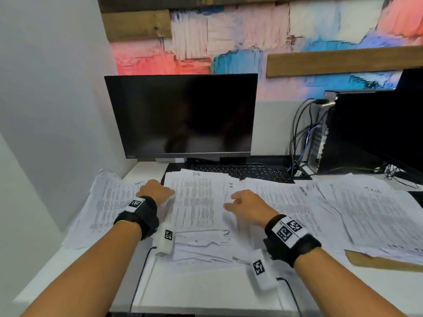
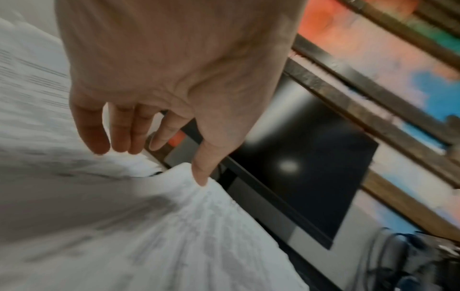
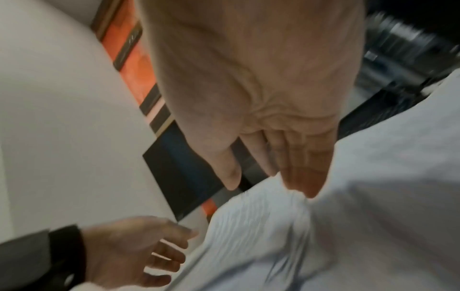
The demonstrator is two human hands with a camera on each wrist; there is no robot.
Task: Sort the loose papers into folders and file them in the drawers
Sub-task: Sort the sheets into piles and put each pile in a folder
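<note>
Centre stack (image 1: 194, 202): printed sheets marked "HR", lying on the desk (image 1: 206, 291) before the keyboard (image 1: 240, 171).
Left hand (image 1: 155, 191): fingers relaxed, apart, holding nothing, over the stack's left edge.
Right hand (image 1: 247, 207): likewise empty, at its right edge.
Advice: square both edges inward together before lifting.
Neighbours: "ADMIN" pile (image 1: 295, 202) overlaps; keep it separate.

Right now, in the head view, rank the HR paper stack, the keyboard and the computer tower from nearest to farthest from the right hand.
From the right hand:
1. HR paper stack, just to its left.
2. Keyboard, behind the papers.
3. Computer tower, far back right.
</note>
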